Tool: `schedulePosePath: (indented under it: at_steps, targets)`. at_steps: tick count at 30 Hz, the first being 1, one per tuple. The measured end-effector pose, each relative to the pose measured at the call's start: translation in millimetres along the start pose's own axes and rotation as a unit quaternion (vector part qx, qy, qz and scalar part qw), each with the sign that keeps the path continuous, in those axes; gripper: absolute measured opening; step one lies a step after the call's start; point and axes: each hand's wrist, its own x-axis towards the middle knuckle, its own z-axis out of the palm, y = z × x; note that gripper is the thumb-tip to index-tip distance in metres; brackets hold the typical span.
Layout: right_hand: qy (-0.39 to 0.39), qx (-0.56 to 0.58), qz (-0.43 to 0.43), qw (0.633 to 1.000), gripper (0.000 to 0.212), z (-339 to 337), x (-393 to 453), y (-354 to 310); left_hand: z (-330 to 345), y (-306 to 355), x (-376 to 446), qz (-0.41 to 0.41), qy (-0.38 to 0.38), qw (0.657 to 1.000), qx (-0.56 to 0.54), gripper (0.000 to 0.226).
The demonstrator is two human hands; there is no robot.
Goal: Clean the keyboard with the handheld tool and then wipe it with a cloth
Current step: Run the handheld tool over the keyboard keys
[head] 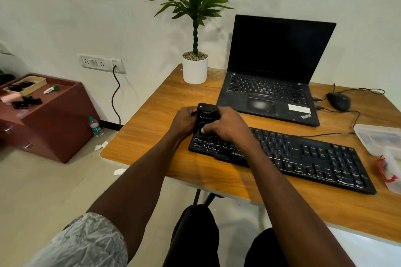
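1. Two hands meet over the left end of the black keyboard (288, 156), both wrapped round a black handheld cleaning tool (205, 118) that stands on the keys there; the tool's lower end and the keys under it are hidden by the fingers.
2. Left hand (184, 120): its grip is pressed around the tool's left side. Right hand (225, 124): its grip clasps the right side, thumb laid on the tool's front.
3. Printing on the tool is too small to read; the keyboard's front edge shows "ZEBRON", partly covered by the right forearm.
4. Clear plastic containers (378, 137) sit at the right edge of the tabletop (152, 136), cut off by the frame; their contents are blurred, and a red clip shows on the nearer one.
5. Behind the keyboard an open ThinkPad laptop (275, 71) has a dark screen, with a wired mouse (339, 101) to its right.
6. White pot (194, 67) holds gravel and a green plant.
7. Off to the left, a shallow basket (29, 84) on a maroon cabinet (54, 123) holds dark items I cannot identify.
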Motion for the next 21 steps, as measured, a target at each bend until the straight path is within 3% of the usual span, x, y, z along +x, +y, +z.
schedulePosePath:
  at_steps: [3,7,11,15,18,21]
  targets:
    - [0.069,-0.035,0.007,0.997,0.04,-3.4,1.9,0.1,1.3,-0.2,0.7,-0.014,-0.001,1.0,-0.01,0.024]
    - [-0.035,-0.018,-0.015,0.999,0.038,3.3,-2.2,-7.6,-1.7,-2.2,-2.2,0.015,0.003,1.0,-0.002,0.011]
    - [0.058,-0.041,-0.014,0.997,0.035,8.0,0.6,-7.7,-1.1,-0.6,0.3,-0.002,0.007,1.0,0.013,0.03]
    - [-0.007,-0.035,-0.027,0.999,0.032,8.9,0.5,-10.2,-1.8,-6.3,-0.6,0.01,0.009,1.0,-0.004,0.013]
    - [0.058,-0.035,-0.014,0.998,0.037,2.8,3.6,-6.0,-1.1,-0.7,0.7,-0.01,0.0,1.0,-0.006,0.03]
    - [-0.037,0.026,-0.002,0.999,0.036,0.9,2.6,-3.6,-2.4,-1.1,0.7,-0.003,0.001,1.0,-0.014,0.033]
